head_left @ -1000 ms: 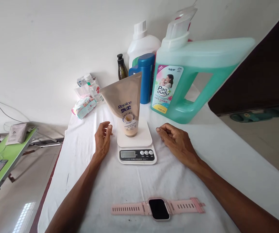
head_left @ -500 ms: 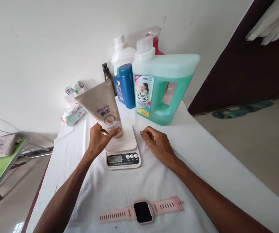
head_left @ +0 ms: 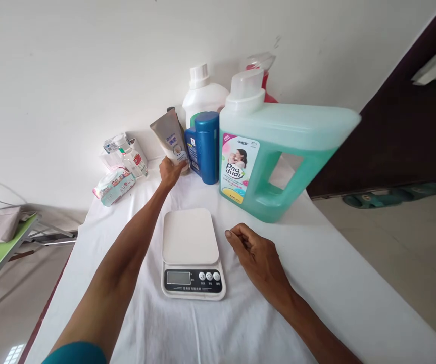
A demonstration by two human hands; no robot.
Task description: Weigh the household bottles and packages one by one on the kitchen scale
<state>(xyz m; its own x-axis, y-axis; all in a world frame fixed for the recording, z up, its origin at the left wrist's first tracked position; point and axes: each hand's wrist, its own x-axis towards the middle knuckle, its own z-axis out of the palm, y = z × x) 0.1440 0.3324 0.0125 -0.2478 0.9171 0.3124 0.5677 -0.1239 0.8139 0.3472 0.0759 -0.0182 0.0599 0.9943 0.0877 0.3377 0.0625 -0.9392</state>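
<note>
My left hand [head_left: 171, 172] reaches to the back of the table, wrapped round the lower end of a beige squeeze tube [head_left: 170, 132] with blue lettering. The tube stands slightly tilted, cap end down, left of a blue bottle [head_left: 207, 146]. My right hand [head_left: 253, 247] rests on the white cloth with its fingers curled in and nothing seen in them. Between my forearms lies a white kitchen scale [head_left: 190, 237] with a bare platform and a blank-looking display. A large jug of green liquid [head_left: 257, 202] stands behind my right hand.
At the back are a white bottle [head_left: 204, 98] and a red spray bottle [head_left: 266, 88]. To the left sit a tissue pack [head_left: 114, 187], a clear bottle [head_left: 130, 154] and small boxes [head_left: 113, 144]. Slippers [head_left: 373, 199] lie on the floor at right.
My left hand has carried the tube from over the scale to the back, beside the blue bottle. My right hand stays curled by the scale. The view has shifted; the pink smartwatch is out of sight.
</note>
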